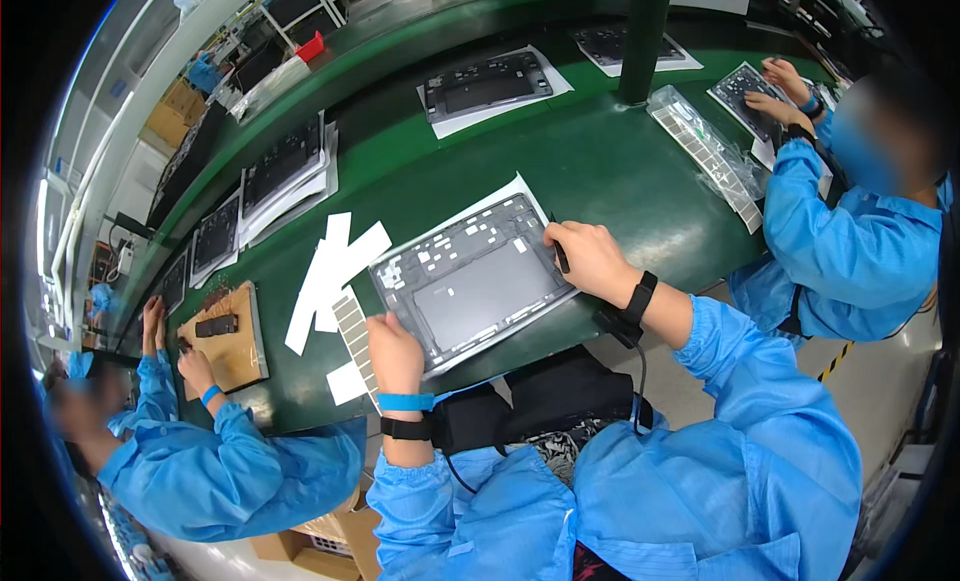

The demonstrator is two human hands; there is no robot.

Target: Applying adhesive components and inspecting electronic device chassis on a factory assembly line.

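A grey tablet back housing (480, 291) dotted with small white pieces lies in front of me on a white sheet (525, 189). At its right edge my right hand (592, 256) grips a slim black tool (561, 258) that looks like a pen or tweezers. My left hand (396, 353) is curled at the housing's lower left corner, and whatever its fingers hold is hidden. Beside that hand runs a strip of pale rectangular stickers (352, 333), partly covered by it. Several white paper strips (330, 281) lie just beyond, to the left.
More housings on white sheets (490, 86) line the green bench (640, 171). A bagged sticker strip (705, 156) lies at right, near a green post (645, 46). Co-workers' hands work on a housing (745, 96) at right and near a brown board (250, 331) at left.
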